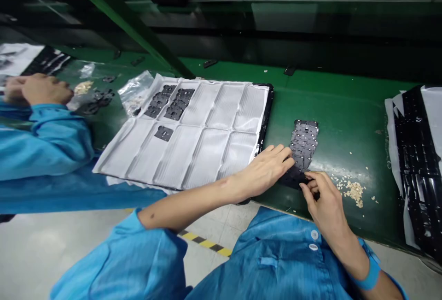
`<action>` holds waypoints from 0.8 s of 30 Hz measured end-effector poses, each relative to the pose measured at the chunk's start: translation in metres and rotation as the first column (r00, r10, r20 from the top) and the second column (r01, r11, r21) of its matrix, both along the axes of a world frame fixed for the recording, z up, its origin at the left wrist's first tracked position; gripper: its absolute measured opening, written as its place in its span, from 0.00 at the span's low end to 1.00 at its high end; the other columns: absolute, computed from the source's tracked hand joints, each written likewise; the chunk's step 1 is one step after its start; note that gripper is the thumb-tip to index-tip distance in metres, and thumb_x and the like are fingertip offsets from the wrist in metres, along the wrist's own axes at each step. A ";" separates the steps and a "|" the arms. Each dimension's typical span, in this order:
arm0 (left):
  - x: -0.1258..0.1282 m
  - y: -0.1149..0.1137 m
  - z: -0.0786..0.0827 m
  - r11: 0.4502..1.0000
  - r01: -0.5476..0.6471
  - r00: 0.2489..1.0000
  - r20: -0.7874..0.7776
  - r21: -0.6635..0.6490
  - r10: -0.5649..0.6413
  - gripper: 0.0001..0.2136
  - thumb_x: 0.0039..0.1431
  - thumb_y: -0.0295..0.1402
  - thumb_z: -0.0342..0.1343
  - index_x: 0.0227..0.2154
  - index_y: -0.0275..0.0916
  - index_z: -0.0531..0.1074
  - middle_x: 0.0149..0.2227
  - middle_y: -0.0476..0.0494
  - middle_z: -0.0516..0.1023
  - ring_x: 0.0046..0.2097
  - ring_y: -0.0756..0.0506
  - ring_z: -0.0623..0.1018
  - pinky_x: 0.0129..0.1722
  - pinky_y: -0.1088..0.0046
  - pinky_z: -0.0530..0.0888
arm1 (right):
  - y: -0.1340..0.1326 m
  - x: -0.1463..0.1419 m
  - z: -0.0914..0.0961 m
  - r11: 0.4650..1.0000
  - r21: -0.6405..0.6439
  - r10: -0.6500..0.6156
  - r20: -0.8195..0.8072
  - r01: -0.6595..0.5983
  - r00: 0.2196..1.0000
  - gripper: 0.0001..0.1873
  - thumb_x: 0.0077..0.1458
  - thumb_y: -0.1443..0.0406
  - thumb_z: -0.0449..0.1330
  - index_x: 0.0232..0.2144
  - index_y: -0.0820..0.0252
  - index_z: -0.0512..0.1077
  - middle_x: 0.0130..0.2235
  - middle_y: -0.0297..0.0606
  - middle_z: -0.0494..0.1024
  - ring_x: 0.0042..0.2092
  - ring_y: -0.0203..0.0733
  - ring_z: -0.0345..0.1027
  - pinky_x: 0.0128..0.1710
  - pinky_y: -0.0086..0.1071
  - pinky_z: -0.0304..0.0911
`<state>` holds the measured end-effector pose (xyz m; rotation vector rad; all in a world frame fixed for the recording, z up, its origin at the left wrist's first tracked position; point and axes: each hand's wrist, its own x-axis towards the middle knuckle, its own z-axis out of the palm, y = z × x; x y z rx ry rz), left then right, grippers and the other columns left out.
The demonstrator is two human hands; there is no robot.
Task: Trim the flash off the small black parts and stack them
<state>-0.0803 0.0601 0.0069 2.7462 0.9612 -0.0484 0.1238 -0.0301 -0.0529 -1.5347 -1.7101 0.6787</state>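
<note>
A column of overlapping flat black parts (304,141) lies on the green bench in front of me. My left hand (267,168) reaches across to its left side, fingers stretched out and fingertips touching the lower parts. At the lower right end of the column is my right hand (323,196), its thumb and forefinger drawn together in a pinch. What sits between those fingertips, if anything, is too small to make out. Small pale pieces (355,191) form a loose pile to the right of my right hand.
Left of my hands lies a white-lined tray (221,129) with compartments, a few holding black parts (179,103). A clear plastic bag (136,90) touches its far left corner. A co-worker's hands (44,89) are at far left. Black trays (419,152) stand at right; a green post (131,23) slants behind.
</note>
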 end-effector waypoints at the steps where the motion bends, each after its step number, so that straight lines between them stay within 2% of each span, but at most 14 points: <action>1: -0.004 0.000 0.002 1.000 -0.006 1.000 0.019 -0.001 0.007 0.13 0.75 0.22 0.45 0.52 0.35 0.73 0.52 0.36 0.75 0.50 0.39 0.74 0.53 0.59 0.72 | 0.002 -0.003 -0.001 1.000 0.016 -0.010 0.011 0.009 1.000 0.09 0.71 0.67 0.56 0.50 0.57 0.73 0.43 0.42 0.78 0.33 0.42 0.74 0.38 0.38 0.76; 4: -0.011 -0.003 0.005 1.000 -0.002 0.992 0.123 -0.024 0.005 0.17 0.75 0.22 0.43 0.60 0.35 0.68 0.58 0.33 0.74 0.57 0.38 0.74 0.57 0.58 0.74 | 0.004 -0.009 -0.005 0.998 0.054 -0.029 0.025 0.028 0.999 0.12 0.72 0.68 0.54 0.54 0.57 0.72 0.49 0.47 0.76 0.39 0.46 0.77 0.42 0.42 0.77; 7: -0.011 -0.008 -0.002 0.998 0.012 0.982 0.189 -0.057 -0.001 0.21 0.75 0.30 0.52 0.67 0.35 0.61 0.67 0.28 0.69 0.67 0.36 0.71 0.63 0.54 0.73 | 0.004 -0.015 -0.008 0.998 0.055 -0.018 0.020 0.017 1.000 0.14 0.71 0.70 0.53 0.55 0.57 0.71 0.52 0.49 0.75 0.45 0.49 0.78 0.44 0.42 0.78; 10: -0.004 -0.008 -0.017 0.999 0.039 0.989 0.144 -0.032 -0.034 0.34 0.69 0.38 0.64 0.71 0.34 0.57 0.73 0.24 0.63 0.73 0.30 0.66 0.67 0.48 0.71 | 0.004 -0.018 -0.011 0.998 0.059 -0.012 0.019 0.011 1.000 0.15 0.71 0.71 0.52 0.55 0.56 0.71 0.53 0.49 0.75 0.50 0.51 0.78 0.48 0.43 0.78; 13: 0.003 -0.002 -0.026 0.999 0.038 0.996 0.085 0.024 -0.040 0.34 0.67 0.36 0.66 0.70 0.33 0.59 0.73 0.23 0.64 0.74 0.30 0.65 0.68 0.48 0.68 | 0.006 -0.016 -0.011 0.996 0.081 -0.027 0.031 0.024 0.999 0.16 0.72 0.71 0.51 0.55 0.56 0.71 0.54 0.50 0.74 0.53 0.52 0.77 0.52 0.46 0.77; 16: 0.004 0.007 -0.021 0.998 0.013 0.996 0.084 0.066 -0.019 0.31 0.68 0.37 0.66 0.68 0.33 0.62 0.72 0.23 0.65 0.73 0.30 0.66 0.67 0.49 0.69 | 0.006 -0.009 -0.009 0.995 0.087 -0.054 0.058 0.049 0.997 0.15 0.72 0.71 0.52 0.54 0.56 0.72 0.53 0.50 0.74 0.55 0.54 0.75 0.54 0.49 0.76; 18: 0.002 0.009 -0.016 0.996 -0.025 0.997 0.080 0.084 0.018 0.30 0.67 0.40 0.66 0.65 0.32 0.64 0.68 0.24 0.69 0.69 0.30 0.71 0.63 0.51 0.72 | 0.006 -0.005 -0.007 0.994 0.082 -0.072 0.066 0.067 0.995 0.14 0.72 0.70 0.52 0.54 0.57 0.73 0.53 0.50 0.74 0.56 0.55 0.74 0.54 0.49 0.75; 21: -0.001 0.008 -0.013 0.992 -0.087 0.996 0.025 0.094 0.085 0.19 0.69 0.39 0.64 0.56 0.33 0.71 0.57 0.31 0.77 0.56 0.34 0.77 0.53 0.55 0.75 | 0.006 -0.004 -0.006 0.995 0.083 -0.069 0.060 0.064 0.996 0.13 0.72 0.70 0.53 0.53 0.57 0.73 0.52 0.50 0.74 0.55 0.56 0.74 0.54 0.49 0.74; 24: -0.002 0.009 -0.017 0.992 -0.102 0.995 -0.005 0.079 0.103 0.09 0.73 0.35 0.59 0.48 0.34 0.73 0.49 0.37 0.78 0.49 0.38 0.77 0.49 0.59 0.74 | 0.011 -0.010 -0.008 0.993 0.109 -0.044 0.076 0.035 0.996 0.12 0.72 0.69 0.55 0.54 0.59 0.73 0.53 0.52 0.74 0.56 0.58 0.72 0.55 0.51 0.73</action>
